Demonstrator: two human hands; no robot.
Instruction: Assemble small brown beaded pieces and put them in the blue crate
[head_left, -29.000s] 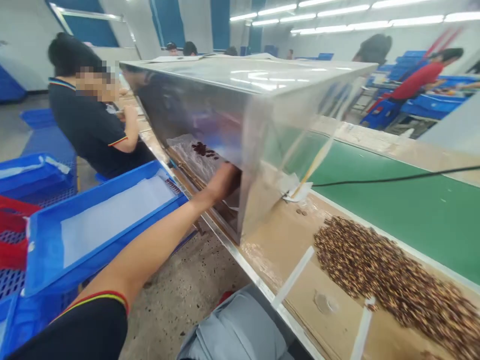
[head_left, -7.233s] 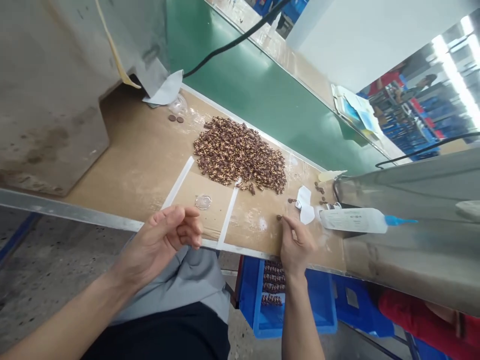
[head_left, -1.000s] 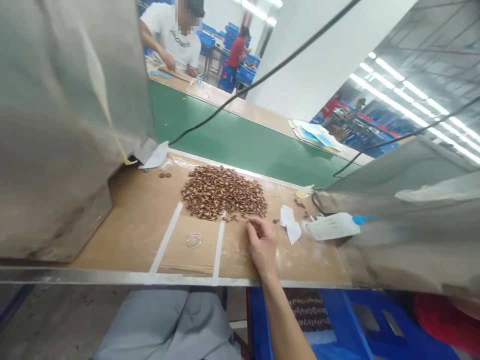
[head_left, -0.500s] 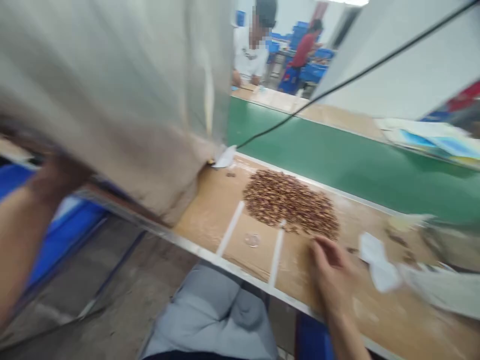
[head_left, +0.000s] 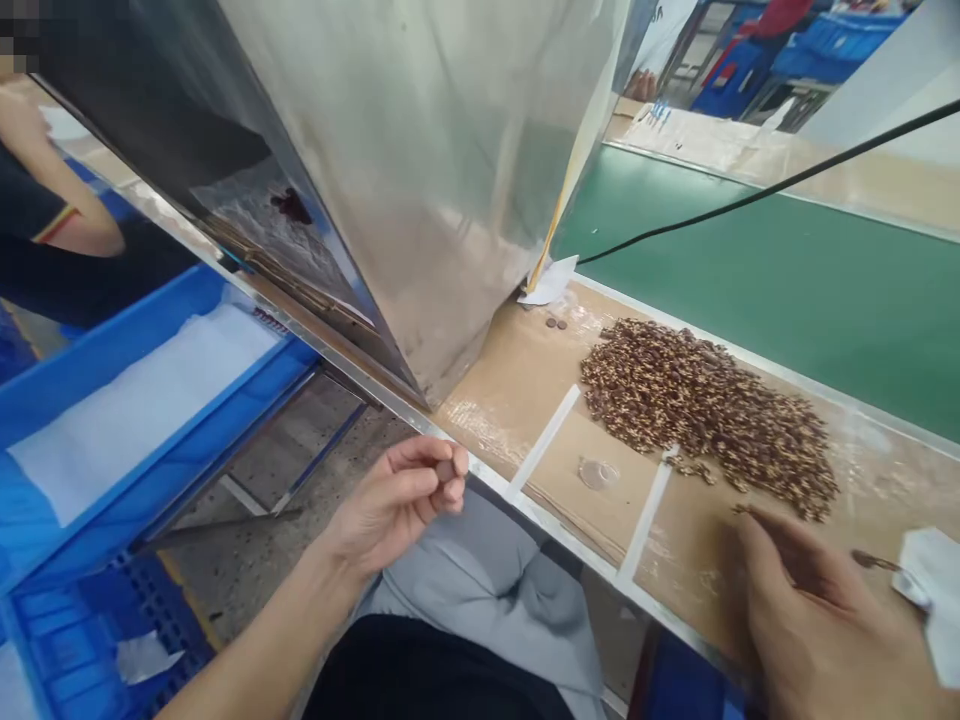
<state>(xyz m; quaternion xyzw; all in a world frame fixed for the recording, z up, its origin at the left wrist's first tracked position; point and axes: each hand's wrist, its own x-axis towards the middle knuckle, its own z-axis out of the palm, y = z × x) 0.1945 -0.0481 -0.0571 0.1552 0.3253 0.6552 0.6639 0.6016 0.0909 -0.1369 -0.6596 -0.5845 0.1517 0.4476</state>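
Note:
My left hand (head_left: 397, 505) is closed in a pinch over the table's front edge, with a small round brown disc (head_left: 445, 470) between thumb and fingers. On the brown board, my right hand (head_left: 825, 610) has its thumb and forefinger together at the near edge of a pile of small brown-and-gold pieces (head_left: 705, 405). A tiny piece (head_left: 741, 509) shows at those fingertips. Between two white strips lies a clear round disc (head_left: 598, 472). Two brown discs (head_left: 556, 323) rest near the foot of the metal panel.
A tall metal panel (head_left: 450, 200) stands at the left of the board. Beyond runs a green belt (head_left: 735, 250), with a black cable (head_left: 750, 196) hanging across. A blue tray (head_left: 172, 430) with a white sheet is at left, near another person's arm (head_left: 82, 190). White paper (head_left: 930, 590) lies right.
My left hand has come from beside the panel at far left to the front edge, now showing the brown disc. The view has shifted left. My right hand stays by the pile.

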